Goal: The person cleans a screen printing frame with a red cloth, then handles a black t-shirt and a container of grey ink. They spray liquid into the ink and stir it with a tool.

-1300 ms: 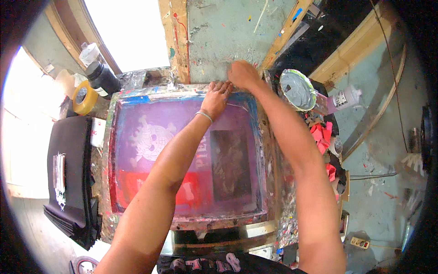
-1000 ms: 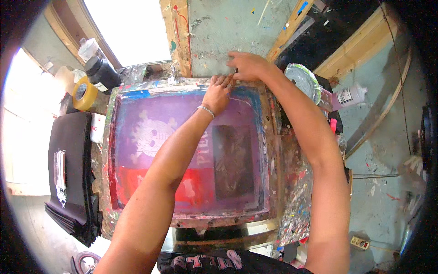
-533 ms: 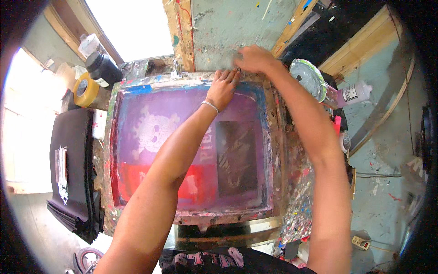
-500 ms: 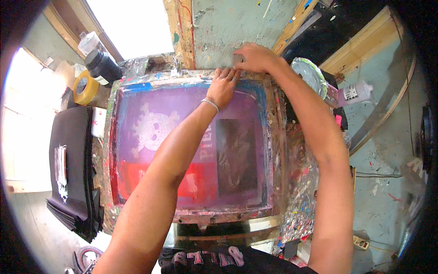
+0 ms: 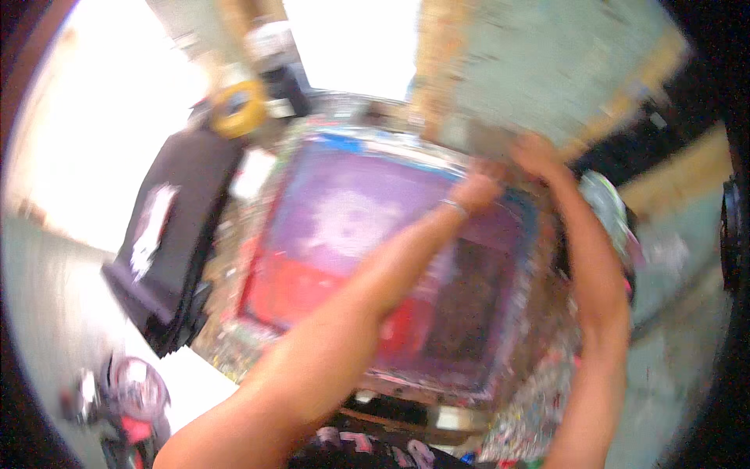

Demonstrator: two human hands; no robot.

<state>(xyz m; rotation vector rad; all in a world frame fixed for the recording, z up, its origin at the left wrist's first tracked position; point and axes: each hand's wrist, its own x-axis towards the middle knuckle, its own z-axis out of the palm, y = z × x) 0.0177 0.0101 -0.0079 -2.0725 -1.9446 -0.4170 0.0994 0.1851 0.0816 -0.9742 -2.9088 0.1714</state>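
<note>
A screen-printing frame (image 5: 254, 273) lies in front of me, its purple mesh (image 5: 305, 227) marked with a pale skull design, a red block and a dark rectangle. My left hand (image 5: 478, 181) is at the frame's far bar near the right corner, fingers smeared by motion. Just beyond it to the right, my right hand (image 5: 533, 156) reaches over that corner in front of the wall; whether it holds anything is too blurred to make out. My left forearm crosses the mesh, and my right arm runs along the frame's right side.
A stack of black sheets (image 5: 176, 195) lies left of the frame, with a yellow tape roll (image 5: 230, 117) and dark bottle (image 5: 285, 91) behind. A tub (image 5: 605, 205) sits at the right behind my arm. A bright doorway (image 5: 351, 39) and paint-spattered wall (image 5: 555, 62) stand beyond.
The view has swung and tilted, so the frame and both hands appear further right and rotated clockwise, with heavy blur. Both hands remain at the frame's far right corner.
</note>
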